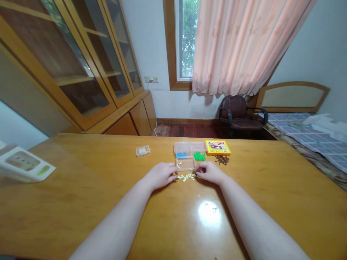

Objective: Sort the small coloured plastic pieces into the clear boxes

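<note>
A small heap of pale yellow pieces [186,177] lies on the wooden table [81,187] between my hands. My left hand [161,175] rests to its left with fingers curled, fingertips at the heap. My right hand [210,172] sits to its right, fingers pinched at the edge of the heap; what they hold is too small to see. Just behind the heap stands a clear plastic tray [185,164]. Further back are blue pieces [181,155], green pieces [199,156] and brown pieces [222,159].
A yellow box [218,147] and more clear trays [189,147] lie behind the piles. A small clear case [142,150] sits to the left, a white device [23,164] at the far left edge. Cabinet, chair and bed stand beyond the table.
</note>
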